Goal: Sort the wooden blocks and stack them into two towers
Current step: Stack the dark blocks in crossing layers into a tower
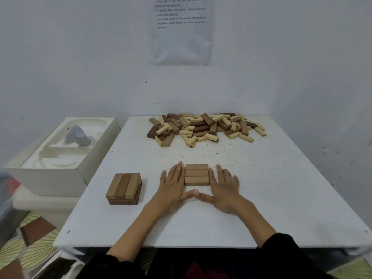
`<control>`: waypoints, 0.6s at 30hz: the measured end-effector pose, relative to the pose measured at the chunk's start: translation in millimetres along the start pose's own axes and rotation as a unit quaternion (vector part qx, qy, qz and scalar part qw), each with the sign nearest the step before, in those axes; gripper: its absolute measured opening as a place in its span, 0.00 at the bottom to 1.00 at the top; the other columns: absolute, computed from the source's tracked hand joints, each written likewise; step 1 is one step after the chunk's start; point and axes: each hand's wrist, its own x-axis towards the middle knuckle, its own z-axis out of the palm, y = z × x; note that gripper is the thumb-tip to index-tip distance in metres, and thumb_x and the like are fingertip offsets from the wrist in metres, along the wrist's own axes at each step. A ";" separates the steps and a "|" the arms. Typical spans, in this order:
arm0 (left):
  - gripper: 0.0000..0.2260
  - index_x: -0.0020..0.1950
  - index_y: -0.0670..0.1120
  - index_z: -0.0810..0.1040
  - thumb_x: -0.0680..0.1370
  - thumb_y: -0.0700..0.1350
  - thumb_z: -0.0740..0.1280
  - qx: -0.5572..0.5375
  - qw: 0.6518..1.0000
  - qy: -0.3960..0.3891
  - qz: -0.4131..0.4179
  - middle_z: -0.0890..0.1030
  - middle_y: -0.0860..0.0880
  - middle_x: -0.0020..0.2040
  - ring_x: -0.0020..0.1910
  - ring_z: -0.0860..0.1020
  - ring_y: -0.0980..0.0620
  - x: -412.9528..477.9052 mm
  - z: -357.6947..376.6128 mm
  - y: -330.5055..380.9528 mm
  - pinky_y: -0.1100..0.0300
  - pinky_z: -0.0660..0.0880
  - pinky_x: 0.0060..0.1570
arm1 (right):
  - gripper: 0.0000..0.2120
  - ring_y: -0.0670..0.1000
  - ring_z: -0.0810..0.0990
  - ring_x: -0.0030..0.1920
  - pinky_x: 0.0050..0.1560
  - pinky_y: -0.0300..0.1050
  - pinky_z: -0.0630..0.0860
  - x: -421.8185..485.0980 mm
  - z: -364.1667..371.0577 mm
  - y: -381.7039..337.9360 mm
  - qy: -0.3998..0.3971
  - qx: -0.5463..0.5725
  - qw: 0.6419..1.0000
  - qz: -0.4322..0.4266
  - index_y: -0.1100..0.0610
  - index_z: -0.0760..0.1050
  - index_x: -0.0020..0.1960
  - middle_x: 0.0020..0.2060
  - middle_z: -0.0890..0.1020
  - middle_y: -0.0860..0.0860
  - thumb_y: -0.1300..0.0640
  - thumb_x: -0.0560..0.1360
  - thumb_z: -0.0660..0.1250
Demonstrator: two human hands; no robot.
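Observation:
Three brown wooden blocks [196, 174] lie side by side as one flat layer in the middle of the white table [281, 198]. My left hand [173, 186] lies flat with straight fingers against the layer's left ends. My right hand [223, 188] lies flat against its right ends. Both thumbs meet in front of the layer. To the left stands a low tower [124, 188] of two layers, the top three blocks running front to back. A loose pile of light and dark blocks [203, 127] lies at the table's far edge.
A white foam box [66, 158] holding a grey device [77, 136] stands left of the table. A printed sheet [181, 29] hangs on the wall behind. Patterned floor and brown tiles [36, 230] show at lower left.

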 end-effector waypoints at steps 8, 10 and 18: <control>0.58 0.77 0.46 0.38 0.58 0.83 0.42 -0.120 0.993 0.008 0.006 0.41 0.48 0.78 0.76 0.41 0.51 4.5 -8.5 -13.0 0.52 0.40 0.74 | 0.47 0.56 0.40 0.75 0.72 0.59 0.38 8.3 -20.0 18.8 0.034 0.027 0.999 -0.003 0.50 0.38 0.77 0.76 0.43 0.55 0.31 0.71 0.59; 0.56 0.77 0.49 0.41 0.60 0.78 0.55 -0.170 0.985 0.024 0.015 0.45 0.50 0.78 0.76 0.46 0.52 7.4 -11.9 -19.1 0.54 0.46 0.74 | 0.45 0.55 0.43 0.75 0.72 0.57 0.40 14.0 -25.1 25.2 0.050 0.048 0.997 -0.025 0.47 0.44 0.77 0.75 0.49 0.53 0.33 0.70 0.64; 0.54 0.77 0.56 0.48 0.59 0.68 0.71 -0.263 0.962 0.069 -0.004 0.65 0.62 0.71 0.71 0.60 0.57 19.6 -12.7 -21.3 0.56 0.55 0.70 | 0.39 0.49 0.56 0.68 0.69 0.49 0.51 26.9 -15.3 28.9 0.146 0.133 0.978 -0.068 0.39 0.62 0.71 0.67 0.62 0.47 0.34 0.63 0.72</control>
